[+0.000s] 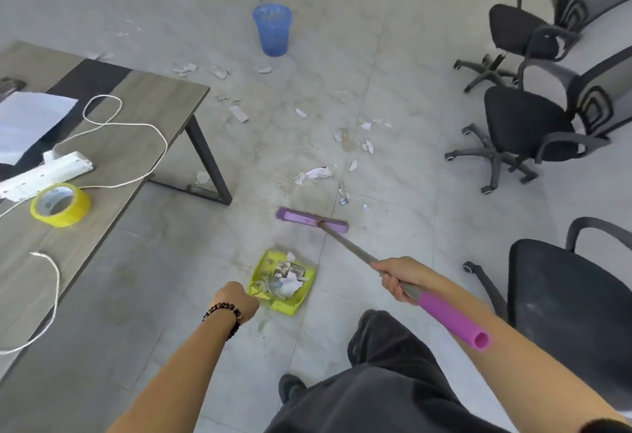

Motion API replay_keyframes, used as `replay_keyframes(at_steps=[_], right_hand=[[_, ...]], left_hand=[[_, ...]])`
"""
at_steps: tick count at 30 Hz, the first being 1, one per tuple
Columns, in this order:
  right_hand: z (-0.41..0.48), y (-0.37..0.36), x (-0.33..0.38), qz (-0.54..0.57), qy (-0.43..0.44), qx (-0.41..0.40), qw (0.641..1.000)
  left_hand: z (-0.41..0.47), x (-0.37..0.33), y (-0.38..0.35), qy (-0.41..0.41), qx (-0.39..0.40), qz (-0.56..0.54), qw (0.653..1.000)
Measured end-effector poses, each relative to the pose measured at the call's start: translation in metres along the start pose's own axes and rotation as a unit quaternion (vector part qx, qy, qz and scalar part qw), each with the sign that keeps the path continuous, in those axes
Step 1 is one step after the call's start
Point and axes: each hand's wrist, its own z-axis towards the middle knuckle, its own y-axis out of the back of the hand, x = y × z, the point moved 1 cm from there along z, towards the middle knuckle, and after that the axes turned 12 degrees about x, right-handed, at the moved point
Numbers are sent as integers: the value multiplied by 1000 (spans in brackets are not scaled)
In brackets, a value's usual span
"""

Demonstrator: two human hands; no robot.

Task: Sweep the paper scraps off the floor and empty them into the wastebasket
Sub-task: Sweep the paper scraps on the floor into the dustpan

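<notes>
Pale grey floor tiles are carrying a scatter of torn paper scraps, a blue wastebasket standing upright beyond them, a purple broom head near the closest scraps, and a green dustpan already holding paper. To the left, the wood-grain counter is bearing a roll of yellow tape, a white power strip with its looping cord, and a white sheet.

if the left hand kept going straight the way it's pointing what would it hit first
Most likely the lime-green plastic dustpan, whose handle the left hand already grips; beyond it, the purple broom head, though depth is unclear.
</notes>
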Motion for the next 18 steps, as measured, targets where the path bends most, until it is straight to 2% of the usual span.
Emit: replay_keyframes(at_steps=[3,7,13,18], right_hand=[[14,19,17,-90,42,-51,994],[34,46,55,-134,79,-89,984],[106,113,158,-152,89,-85,981],[173,160,272,-258,83,-65,960]], left_hand=[[14,-25,13,-3,-9,18,1000],[42,-61,31,13,-6,5,1000],[102,-133,69,59,-10,-55,997],[133,-203,93,107,-18,-77,991]])
